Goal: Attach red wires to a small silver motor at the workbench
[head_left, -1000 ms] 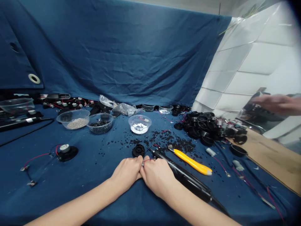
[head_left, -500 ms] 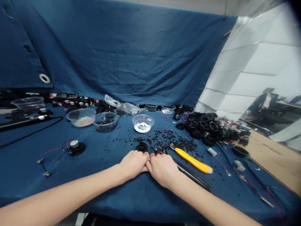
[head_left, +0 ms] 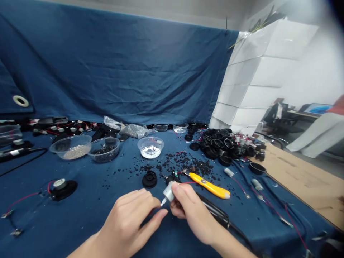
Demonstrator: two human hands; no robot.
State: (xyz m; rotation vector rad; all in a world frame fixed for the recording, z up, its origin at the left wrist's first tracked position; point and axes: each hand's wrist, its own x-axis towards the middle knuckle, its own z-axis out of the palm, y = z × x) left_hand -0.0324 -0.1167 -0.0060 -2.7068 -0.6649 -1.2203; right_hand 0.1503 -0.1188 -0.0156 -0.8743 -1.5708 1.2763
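Observation:
My right hand (head_left: 191, 212) pinches a small silver cylindrical motor (head_left: 168, 192) with a thin red wire (head_left: 188, 182) trailing from it, lifted a little above the blue cloth. My left hand (head_left: 129, 222) sits just left of it, fingers loosely curled, thumb tip close under the motor's shaft; it holds nothing that I can see. A black round plastic part (head_left: 149, 179) lies just beyond the hands. A yellow-handled cutter (head_left: 209, 185) and a long black tool (head_left: 215, 212) lie to the right of my right hand.
Clear bowls hold pale bits (head_left: 70, 146), black bits (head_left: 104, 149) and white bits (head_left: 150, 147). Small black screws are scattered (head_left: 188, 163) mid-table. A heap of black rings (head_left: 223, 147) lies back right. A wired black disc (head_left: 61, 187) sits left. Cardboard (head_left: 298, 177) covers the right edge.
Both hands lifted off the cloth and came apart. The right hand has raised the small motor; the left hand opened and drew back. The view turned to the right.

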